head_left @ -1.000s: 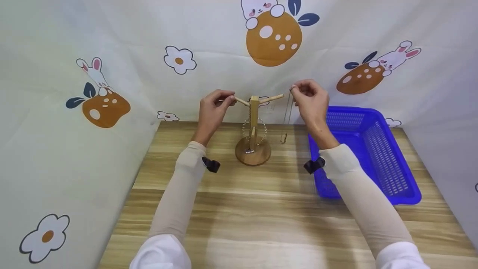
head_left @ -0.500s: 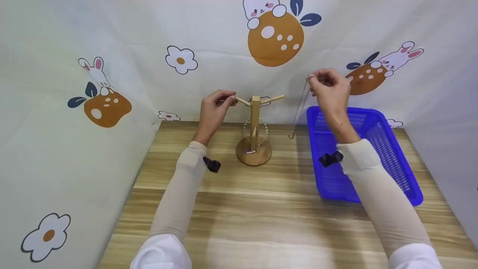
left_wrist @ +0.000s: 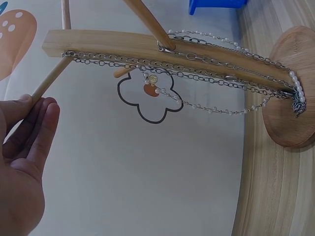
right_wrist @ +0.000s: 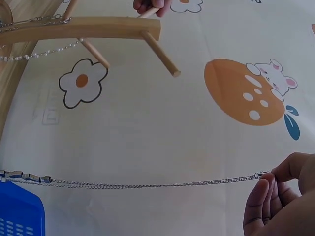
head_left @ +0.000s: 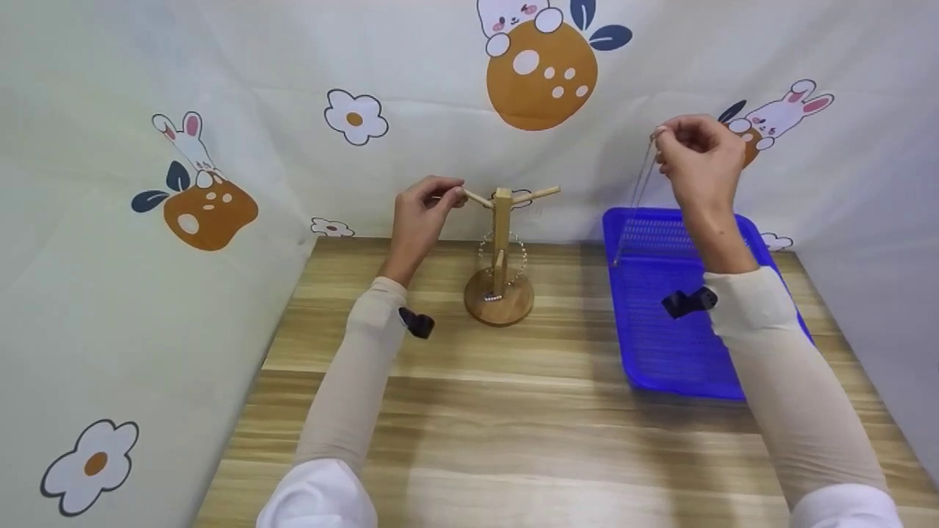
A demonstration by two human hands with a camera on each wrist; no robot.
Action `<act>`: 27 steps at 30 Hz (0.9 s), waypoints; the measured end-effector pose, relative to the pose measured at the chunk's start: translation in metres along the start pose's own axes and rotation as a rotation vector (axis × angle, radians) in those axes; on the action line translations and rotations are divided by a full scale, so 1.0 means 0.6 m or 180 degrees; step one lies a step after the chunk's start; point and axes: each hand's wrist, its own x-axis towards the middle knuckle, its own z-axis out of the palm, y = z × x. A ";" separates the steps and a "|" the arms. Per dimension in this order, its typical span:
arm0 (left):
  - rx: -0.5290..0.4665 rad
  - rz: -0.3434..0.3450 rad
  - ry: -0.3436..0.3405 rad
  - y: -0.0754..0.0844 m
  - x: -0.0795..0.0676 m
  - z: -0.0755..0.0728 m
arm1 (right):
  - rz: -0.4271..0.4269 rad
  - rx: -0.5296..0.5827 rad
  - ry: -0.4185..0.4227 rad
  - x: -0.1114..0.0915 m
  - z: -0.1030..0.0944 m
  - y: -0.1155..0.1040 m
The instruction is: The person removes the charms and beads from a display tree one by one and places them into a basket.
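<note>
My left hand pinches the tip of an upper peg on a wooden jewelry stand. Silver chains and a pearl-beaded necklace hang on the stand, which stands upright on a round base. Raised at the right, my right hand holds a thin silver necklace between thumb and fingertip. The necklace dangles in a long doubled loop, with chunky metal links at its low end. In the head view that end hangs by the basket's left edge.
A blue plastic basket with perforated walls sits at the right of the wood-grain table, partly hidden under my right forearm. The stand's right upper peg bears nothing. A patterned cloth wall rises behind the table.
My right hand has moved right and upward, carrying the necklace away from the stand's right peg to the basket side. My left hand stays on its peg.
</note>
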 end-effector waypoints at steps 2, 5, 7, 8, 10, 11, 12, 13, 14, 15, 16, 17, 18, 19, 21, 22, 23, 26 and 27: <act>-0.0033 -0.0016 -0.0009 0.000 0.000 0.000 | 0.0086 0.0067 0.0019 0.005 -0.007 -0.001; -0.0044 -0.0022 -0.0027 0.002 0.000 -0.001 | 0.0103 -0.0038 0.0062 0.012 -0.018 -0.001; -0.0025 -0.0017 -0.0027 0.002 0.000 -0.001 | 0.0053 -0.0180 0.0094 0.015 -0.024 0.000; -0.0014 -0.0011 -0.0025 0.002 0.001 -0.001 | 0.0022 -0.0268 0.0115 0.016 -0.027 0.001; 0.0010 -0.0001 -0.0021 0.002 0.001 -0.001 | -0.0017 -0.0432 0.0151 0.018 -0.032 0.003; 0.0022 0.0003 -0.0021 0.003 0.001 -0.001 | -0.0005 -0.0462 0.0159 0.019 -0.034 0.004; 0.0035 0.0002 -0.0021 0.003 0.001 -0.001 | 0.0015 -0.0481 0.0167 0.020 -0.037 0.005; 0.0039 0.0002 -0.0020 0.003 0.001 -0.001 | 0.0023 -0.0505 0.0180 0.021 -0.039 0.007; 0.0039 0.0001 -0.0019 0.003 0.001 -0.001 | 0.0026 -0.0525 0.0192 0.023 -0.042 0.010; 0.0041 0.0003 -0.0018 0.003 0.001 -0.001 | 0.0019 -0.0552 0.0203 0.025 -0.045 0.014; 0.0039 0.0004 -0.0016 0.003 0.002 -0.001 | 0.0018 -0.0595 0.0210 0.028 -0.049 0.018; 0.0040 0.0008 -0.0015 0.002 0.002 -0.001 | 0.0025 -0.0647 0.0215 0.030 -0.053 0.023; 0.0041 0.0013 -0.0013 0.002 0.002 -0.001 | 0.0029 -0.0706 0.0223 0.032 -0.056 0.028; 0.0036 0.0020 -0.0011 0.001 0.002 -0.001 | 0.0029 -0.0785 0.0231 0.035 -0.061 0.034; 0.0033 0.0029 -0.0015 0.000 0.002 -0.002 | 0.0043 -0.0932 0.0241 0.038 -0.068 0.045; 0.0028 0.0028 -0.0017 0.000 0.001 -0.002 | 0.0071 -0.1007 0.0239 0.039 -0.072 0.049; 0.0022 0.0025 -0.0022 0.000 0.001 -0.002 | 0.0090 -0.1066 0.0241 0.039 -0.076 0.054; -0.0002 0.0004 -0.0019 0.000 0.001 -0.002 | 0.0126 -0.1189 0.0232 0.043 -0.085 0.071; -0.0011 -0.0002 -0.0014 0.001 0.001 -0.002 | 0.0140 -0.1219 0.0214 0.043 -0.088 0.076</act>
